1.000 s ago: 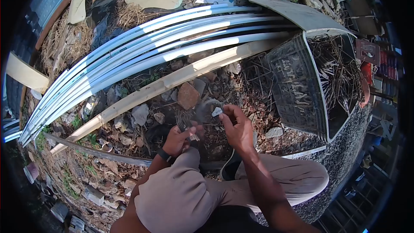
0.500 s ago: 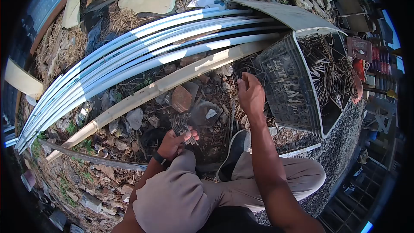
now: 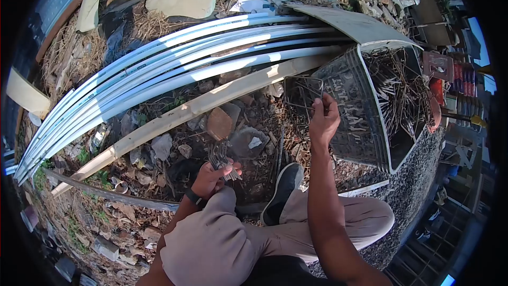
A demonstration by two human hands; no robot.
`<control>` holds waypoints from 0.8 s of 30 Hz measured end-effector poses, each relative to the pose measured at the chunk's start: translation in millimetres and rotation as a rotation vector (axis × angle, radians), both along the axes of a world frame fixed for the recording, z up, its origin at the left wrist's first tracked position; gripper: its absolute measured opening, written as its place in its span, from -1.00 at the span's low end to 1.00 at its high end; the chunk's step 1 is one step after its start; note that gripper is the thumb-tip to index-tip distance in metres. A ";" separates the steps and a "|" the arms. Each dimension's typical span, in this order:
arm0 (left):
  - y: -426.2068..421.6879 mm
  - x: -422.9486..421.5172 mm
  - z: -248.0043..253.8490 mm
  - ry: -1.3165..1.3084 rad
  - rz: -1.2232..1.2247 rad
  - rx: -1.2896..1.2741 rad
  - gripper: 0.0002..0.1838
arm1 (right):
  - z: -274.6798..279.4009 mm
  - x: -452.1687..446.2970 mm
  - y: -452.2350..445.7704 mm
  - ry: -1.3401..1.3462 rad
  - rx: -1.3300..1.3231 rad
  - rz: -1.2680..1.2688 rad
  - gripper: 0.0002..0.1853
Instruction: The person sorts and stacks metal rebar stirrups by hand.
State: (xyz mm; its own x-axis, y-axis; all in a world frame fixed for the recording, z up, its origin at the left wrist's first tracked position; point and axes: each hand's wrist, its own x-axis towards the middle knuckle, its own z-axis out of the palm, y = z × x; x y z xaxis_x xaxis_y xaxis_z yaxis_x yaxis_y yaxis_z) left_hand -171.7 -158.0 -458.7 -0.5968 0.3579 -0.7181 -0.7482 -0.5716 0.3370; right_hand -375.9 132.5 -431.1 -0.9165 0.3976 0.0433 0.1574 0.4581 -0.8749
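Note:
My left hand rests by my raised knee, closed around a bundle of short bent metal rods whose ends stick out above and below the fingers. Further right, my right hand is raised beside the bin, thumb and fingers pinched on a thin steel stirrup bent into a rough rectangle. The black plastic bin lies tipped on its side, its mouth facing right. Many tangled bent rods fill it.
Long white pipes and a pale wooden beam stretch across the ground toward the bin. Bricks and stones lie between my hands. A flat sheet leans over the bin, and gravel spreads to the right.
My right hand has moved slightly right and down, and its fingers have closed on the steel stirrup, which now shows clearly. The left hand still grips its bundle in nearly the same place.

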 end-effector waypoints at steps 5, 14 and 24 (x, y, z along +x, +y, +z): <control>0.2 -3.1 -4.0 0.046 -0.007 0.036 -0.76 | -95.4 69.7 18.4 -0.177 -0.436 -0.357 -0.82; -3.0 3.2 1.9 0.000 0.108 0.035 -0.76 | -170.3 79.7 26.1 -0.160 -0.049 -0.482 -0.76; -0.7 2.2 -4.9 0.020 0.056 0.022 -0.78 | -125.9 62.4 6.0 -0.296 -0.031 -0.442 -0.72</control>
